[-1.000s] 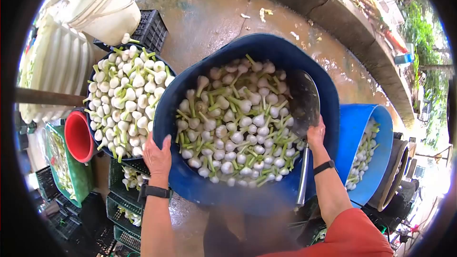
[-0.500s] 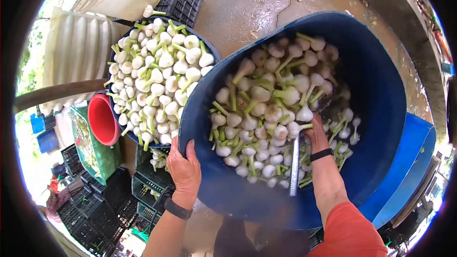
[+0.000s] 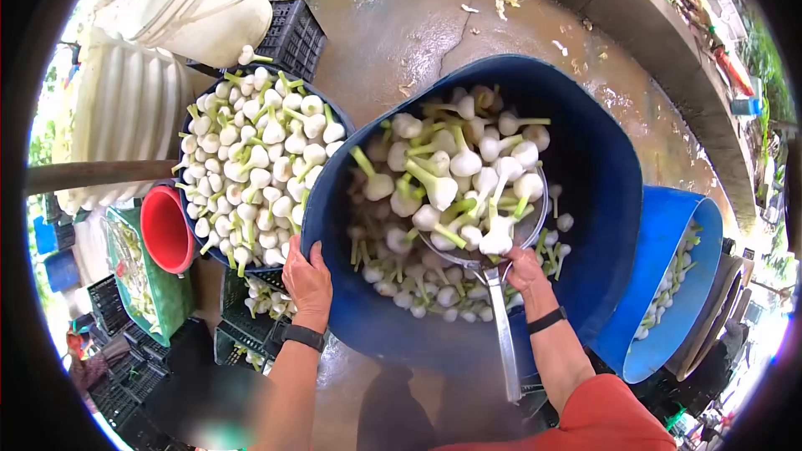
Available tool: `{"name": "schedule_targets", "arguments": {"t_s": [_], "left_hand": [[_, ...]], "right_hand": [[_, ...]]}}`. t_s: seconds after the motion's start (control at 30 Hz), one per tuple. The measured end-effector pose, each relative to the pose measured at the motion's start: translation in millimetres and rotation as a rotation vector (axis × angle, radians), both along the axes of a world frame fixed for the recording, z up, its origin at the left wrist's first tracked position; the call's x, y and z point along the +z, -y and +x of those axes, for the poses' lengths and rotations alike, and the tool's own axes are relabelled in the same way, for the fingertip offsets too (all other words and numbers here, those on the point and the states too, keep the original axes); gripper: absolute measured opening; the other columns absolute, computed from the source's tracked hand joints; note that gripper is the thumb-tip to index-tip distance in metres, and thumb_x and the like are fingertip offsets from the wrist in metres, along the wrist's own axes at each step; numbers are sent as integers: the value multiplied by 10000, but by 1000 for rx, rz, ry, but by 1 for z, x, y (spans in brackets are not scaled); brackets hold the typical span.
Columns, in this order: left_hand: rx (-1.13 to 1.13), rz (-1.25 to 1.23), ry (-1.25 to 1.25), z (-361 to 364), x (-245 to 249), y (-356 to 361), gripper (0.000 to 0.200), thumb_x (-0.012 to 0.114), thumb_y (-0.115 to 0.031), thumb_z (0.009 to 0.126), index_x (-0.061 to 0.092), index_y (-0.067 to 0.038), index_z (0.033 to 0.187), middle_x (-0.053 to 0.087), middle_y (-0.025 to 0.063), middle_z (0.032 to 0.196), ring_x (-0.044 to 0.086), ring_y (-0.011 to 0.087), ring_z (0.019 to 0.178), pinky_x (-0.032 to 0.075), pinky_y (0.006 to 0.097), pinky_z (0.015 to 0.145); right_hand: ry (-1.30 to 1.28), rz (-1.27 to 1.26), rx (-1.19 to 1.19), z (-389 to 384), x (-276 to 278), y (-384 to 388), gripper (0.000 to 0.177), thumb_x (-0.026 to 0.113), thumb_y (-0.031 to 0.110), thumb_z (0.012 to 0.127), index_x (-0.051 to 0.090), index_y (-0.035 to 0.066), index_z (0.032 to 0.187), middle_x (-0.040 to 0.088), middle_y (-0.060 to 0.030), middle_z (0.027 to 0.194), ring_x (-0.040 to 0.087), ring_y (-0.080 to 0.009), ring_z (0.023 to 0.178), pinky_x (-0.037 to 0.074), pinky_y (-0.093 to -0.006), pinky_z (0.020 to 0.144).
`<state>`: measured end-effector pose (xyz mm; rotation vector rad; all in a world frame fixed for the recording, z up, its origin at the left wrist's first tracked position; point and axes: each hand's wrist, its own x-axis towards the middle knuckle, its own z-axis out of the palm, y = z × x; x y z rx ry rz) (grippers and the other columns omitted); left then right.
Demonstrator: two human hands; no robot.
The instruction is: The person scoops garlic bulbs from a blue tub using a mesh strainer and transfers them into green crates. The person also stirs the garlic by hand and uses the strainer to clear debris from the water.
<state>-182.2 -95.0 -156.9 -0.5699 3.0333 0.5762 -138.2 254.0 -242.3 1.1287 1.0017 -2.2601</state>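
Note:
A large blue barrel [image 3: 601, 125] leans before me, its wide mouth facing up toward me, with garlic bulbs on short green stems inside. At its left rim my left hand [image 3: 307, 280] is closed on the edge. My right hand [image 3: 528, 271] reaches into the barrel and grips a metal strainer [image 3: 541, 215] where its rim meets the handle [image 3: 501, 326]. Garlic bulbs [image 3: 440, 190] are heaped on the strainer, and its long handle points down toward my body. More bulbs lie below it in the barrel. The fingertips of my right hand are partly hidden.
To the left stands a round tub full of garlic [image 3: 251, 169], with a red bucket [image 3: 167, 230] beside it. A white bucket [image 3: 209, 12] and a black crate [image 3: 292, 38] stand behind. Another blue barrel [image 3: 681, 284] holding garlic is at right. The concrete floor [image 3: 376, 17] looks wet.
The strainer has risen with a heap of garlic on it, and its rim now shows. My right hand has moved slightly down and left in view. My left hand stays on the barrel's rim.

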Motion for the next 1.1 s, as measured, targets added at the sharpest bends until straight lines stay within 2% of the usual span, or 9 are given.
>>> {"name": "schedule_targets", "arguments": {"t_s": [0.2, 0.33, 0.5, 0.63, 0.7, 0.8, 0.87, 1.07, 1.1], "left_hand": [[29, 31, 38, 1, -3, 3, 273, 586, -166, 860, 533, -1, 1071, 628, 220, 911, 585, 419, 842, 459, 458, 748], [40, 34, 21, 0, -3, 3, 298, 588, -172, 854, 535, -1, 1092, 631, 229, 914, 588, 413, 862, 455, 463, 764], [74, 51, 46, 1, -18, 9, 342, 599, -182, 842, 540, 2, 1125, 633, 232, 946, 590, 407, 897, 458, 454, 781], [111, 226, 8, 5, 1, 5, 432, 621, -206, 846, 496, 15, 1196, 603, 216, 1082, 583, 351, 987, 451, 389, 865], [297, 799, -288, 29, -6, 7, 495, 623, -215, 864, 445, 22, 1261, 548, 191, 1182, 548, 273, 1066, 418, 348, 927], [412, 1072, -440, 109, 19, 17, 514, 599, -165, 889, 376, 14, 1316, 490, 155, 1245, 509, 220, 1103, 397, 321, 963], [519, 1014, -367, 180, 42, 27, 512, 597, -157, 891, 370, -4, 1323, 503, 127, 1209, 511, 190, 1088, 416, 303, 937], [1075, 952, -144, 486, -16, 65, 497, 618, -202, 852, 427, -1, 1264, 550, 103, 1087, 538, 166, 979, 452, 308, 836], [1083, 862, -133, 536, -21, 61, 476, 602, -187, 858, 422, -14, 1262, 565, 95, 1011, 556, 148, 870, 460, 282, 733]], "right_hand": [[64, 44, 54, 41, 27, -15, 535, 587, -57, 771, 455, 35, 1281, 638, -108, 1045, 651, -211, 863, 541, -318, 684], [91, 141, 73, 59, 54, -26, 311, 630, 2, 788, 598, 29, 1096, 658, -69, 930, 632, -160, 744, 497, -272, 588], [8, 113, 110, 72, 83, -39, 359, 611, -1, 809, 557, 35, 1163, 654, -66, 961, 639, -164, 778, 516, -270, 614], [-55, 56, 167, 73, 124, -31, 539, 591, -31, 794, 446, 87, 1299, 617, -95, 1096, 651, -207, 896, 564, -333, 734], [-99, 53, 229, 77, 137, -30, 609, 584, -42, 786, 397, 109, 1345, 602, -103, 1135, 649, -217, 927, 569, -351, 766], [-100, 32, 311, 88, 147, -30, 694, 564, -77, 769, 332, 134, 1389, 570, -115, 1185, 629, -243, 982, 571, -366, 761], [-112, 50, 311, 95, 163, -23, 697, 555, -88, 769, 328, 130, 1391, 564, -124, 1192, 623, -259, 992, 570, -371, 762], [-188, 162, 566, 113, 215, 69, 664, 548, -119, 748, 378, 84, 1358, 566, -139, 1186, 616, -276, 997, 556, -395, 787], [-199, 160, 626, 122, 224, 86, 652, 550, -117, 744, 390, 69, 1348, 569, -138, 1185, 616, -269, 1000, 553, -391, 790]]}}
